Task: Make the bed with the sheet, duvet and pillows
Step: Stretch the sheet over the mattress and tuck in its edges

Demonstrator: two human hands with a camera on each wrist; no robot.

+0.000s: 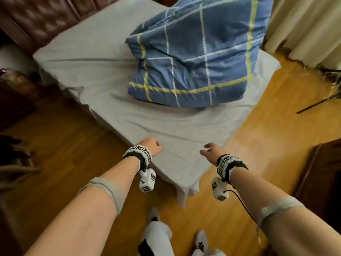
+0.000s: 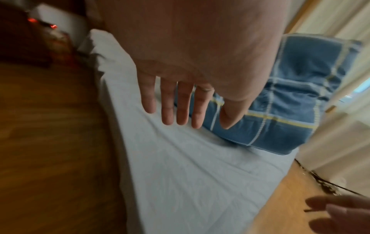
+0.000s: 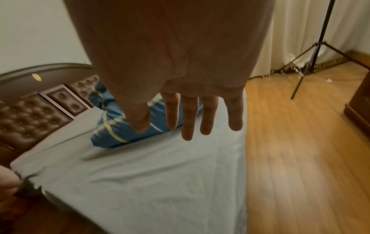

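Note:
A pale grey sheet [image 1: 103,74] covers the bed, with creases near the foot corner [image 1: 184,183]. A blue duvet [image 1: 199,58] with white and yellow check lines lies bundled on the bed's far right half. My left hand [image 1: 154,147] hovers over the sheet near the foot corner, fingers straight and holding nothing, as the left wrist view [image 2: 176,104] shows. My right hand [image 1: 212,150] hovers beside it over the same corner, fingers spread and empty [image 3: 200,117]. No pillows are in view.
A brown tufted headboard [image 1: 36,17] stands at the far left. Cream curtains [image 1: 304,28] hang at the right, with a black tripod stand [image 3: 312,52] before them. Dark wooden furniture [image 1: 321,174] stands at the right edge, a bedside unit [image 1: 14,85] at the left. Wood floor surrounds the bed.

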